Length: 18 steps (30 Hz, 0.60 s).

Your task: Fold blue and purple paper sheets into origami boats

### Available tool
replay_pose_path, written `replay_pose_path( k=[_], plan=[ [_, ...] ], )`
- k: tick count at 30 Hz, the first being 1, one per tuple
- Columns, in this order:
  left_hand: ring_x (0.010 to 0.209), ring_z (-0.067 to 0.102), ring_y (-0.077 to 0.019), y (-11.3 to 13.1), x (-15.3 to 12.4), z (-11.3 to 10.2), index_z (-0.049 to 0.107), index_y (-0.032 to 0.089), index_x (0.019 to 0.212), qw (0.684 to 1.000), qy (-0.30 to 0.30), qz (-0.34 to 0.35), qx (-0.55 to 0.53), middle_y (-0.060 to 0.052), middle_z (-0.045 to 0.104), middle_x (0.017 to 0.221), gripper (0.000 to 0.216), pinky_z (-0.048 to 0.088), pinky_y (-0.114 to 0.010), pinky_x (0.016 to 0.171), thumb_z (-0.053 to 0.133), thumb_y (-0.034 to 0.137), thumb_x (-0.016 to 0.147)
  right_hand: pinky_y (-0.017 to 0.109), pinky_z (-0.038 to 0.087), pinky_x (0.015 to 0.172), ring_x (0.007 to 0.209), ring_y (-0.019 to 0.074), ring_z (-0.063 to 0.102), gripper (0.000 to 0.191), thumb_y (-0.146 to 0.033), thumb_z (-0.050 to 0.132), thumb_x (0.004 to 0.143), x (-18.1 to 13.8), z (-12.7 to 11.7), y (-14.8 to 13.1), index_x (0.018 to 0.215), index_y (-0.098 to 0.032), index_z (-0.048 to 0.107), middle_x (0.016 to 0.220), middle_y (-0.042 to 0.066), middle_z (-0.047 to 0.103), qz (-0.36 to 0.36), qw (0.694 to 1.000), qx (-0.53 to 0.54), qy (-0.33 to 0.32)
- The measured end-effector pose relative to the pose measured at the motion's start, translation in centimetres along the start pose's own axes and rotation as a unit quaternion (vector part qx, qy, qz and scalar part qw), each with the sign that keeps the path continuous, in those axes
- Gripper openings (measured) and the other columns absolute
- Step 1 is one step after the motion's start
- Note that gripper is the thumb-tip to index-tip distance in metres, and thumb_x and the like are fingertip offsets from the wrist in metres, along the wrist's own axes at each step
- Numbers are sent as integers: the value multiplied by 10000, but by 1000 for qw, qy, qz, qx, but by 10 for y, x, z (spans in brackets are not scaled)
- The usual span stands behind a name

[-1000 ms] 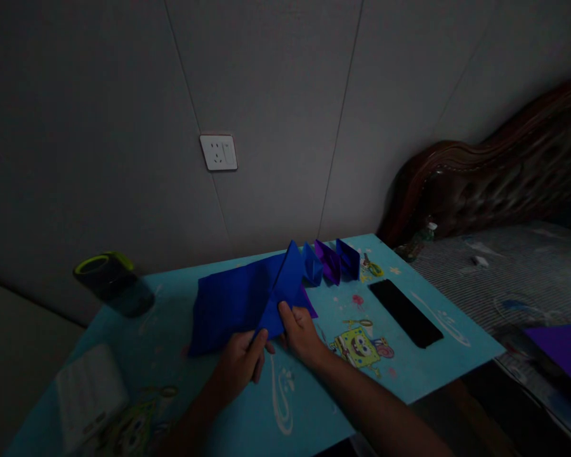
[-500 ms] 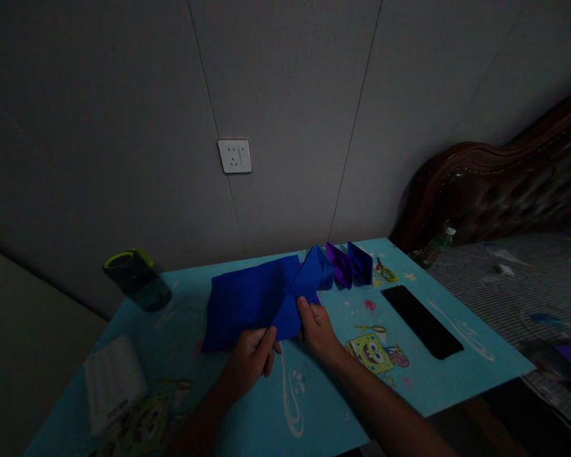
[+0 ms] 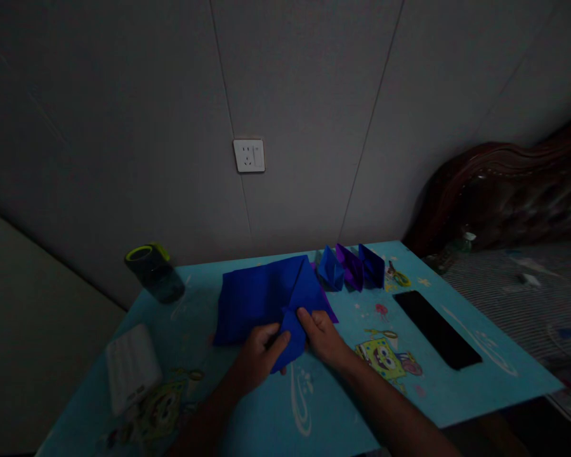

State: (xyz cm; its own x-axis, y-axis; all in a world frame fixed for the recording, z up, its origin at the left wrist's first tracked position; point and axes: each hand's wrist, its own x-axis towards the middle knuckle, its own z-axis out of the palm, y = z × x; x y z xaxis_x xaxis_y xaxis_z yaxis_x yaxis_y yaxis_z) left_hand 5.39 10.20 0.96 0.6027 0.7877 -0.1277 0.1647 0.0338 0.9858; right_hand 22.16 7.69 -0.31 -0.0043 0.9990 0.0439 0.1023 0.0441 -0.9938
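Note:
Both hands hold a piece of folded blue paper [image 3: 294,339] just above the table. My left hand [image 3: 261,352] pinches its left side between thumb and fingers. On the other side, my right hand [image 3: 322,335] grips it with the thumb on top. Behind it lies a larger stack of blue paper sheets [image 3: 254,295], with a purple edge showing at its right. Three folded paper shapes stand in a row beyond my right hand: a lighter blue one [image 3: 330,270], a purple one [image 3: 350,266] and a dark blue one [image 3: 372,266].
A dark tumbler [image 3: 157,276] with a yellow-green rim stands at the back left. A white packet [image 3: 133,368] lies at the left front. Scissors [image 3: 398,275] and a black flat slab [image 3: 435,329] lie to the right. Beyond the cartoon-print table [image 3: 333,406] is a bed [image 3: 504,273].
My hands have drawn the folded blue paper down and nearer, and turned it. It no longer overlaps the lighter blue folded shape. The camera view has shifted slightly left.

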Motion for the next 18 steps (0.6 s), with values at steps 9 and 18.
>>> replay_pose_path(
  k=[9,18],
  plan=[
    [639,556,-163,-3,3,0,637,143,749,999,36,35,12,-21,630,675,445,429,-261,608,553,568,851,221,222,397,395,61,264,702,-792,404,819,-2,6,4,442,-202,370,405,-57,319,-25,999,-19,15],
    [594,557,-165,4,-2,3,633,148,690,999,34,-5,-15,-27,609,607,534,422,-260,566,566,668,790,225,284,403,378,84,374,719,-804,362,831,-3,6,4,471,-190,466,400,-28,426,19,999,-4,-29]
  ],
)
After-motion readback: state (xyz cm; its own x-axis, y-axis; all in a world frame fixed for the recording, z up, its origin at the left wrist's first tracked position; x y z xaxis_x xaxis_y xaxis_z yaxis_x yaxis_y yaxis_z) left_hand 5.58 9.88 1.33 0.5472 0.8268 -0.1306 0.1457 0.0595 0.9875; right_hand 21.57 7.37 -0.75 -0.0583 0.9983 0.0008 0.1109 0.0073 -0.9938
